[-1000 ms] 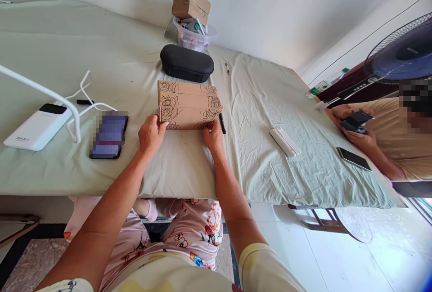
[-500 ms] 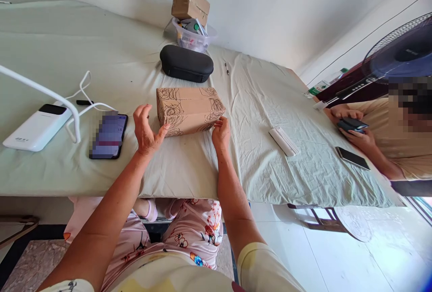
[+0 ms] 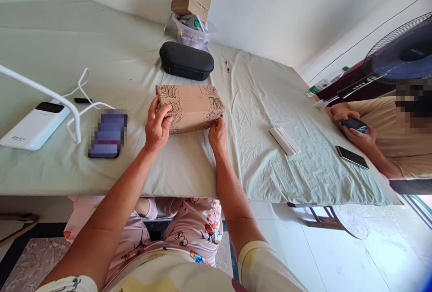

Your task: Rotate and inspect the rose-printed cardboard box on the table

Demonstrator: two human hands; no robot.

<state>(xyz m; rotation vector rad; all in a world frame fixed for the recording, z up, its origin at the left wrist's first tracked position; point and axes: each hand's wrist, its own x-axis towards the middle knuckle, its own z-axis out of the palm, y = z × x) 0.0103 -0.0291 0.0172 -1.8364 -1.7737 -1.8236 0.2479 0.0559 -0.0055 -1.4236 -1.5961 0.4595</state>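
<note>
A brown cardboard box with black scribbled loops near its corners is in front of me on the cloth-covered table. My left hand grips its left end, thumb on the near side and fingers around the corner. At the near right corner, my right hand is closed on the box's lower edge, its fingertips partly hidden underneath. Just behind the box lies a black zippered case.
On the left are a phone, a white power bank and a thick white cable. A ribbed white object and another phone lie right. A plastic basket holds things by the wall. Someone sits near a fan.
My left hand has moved right from beside the box and closed on its left end. My right hand stays at the right corner, its fingers now further under the edge.
</note>
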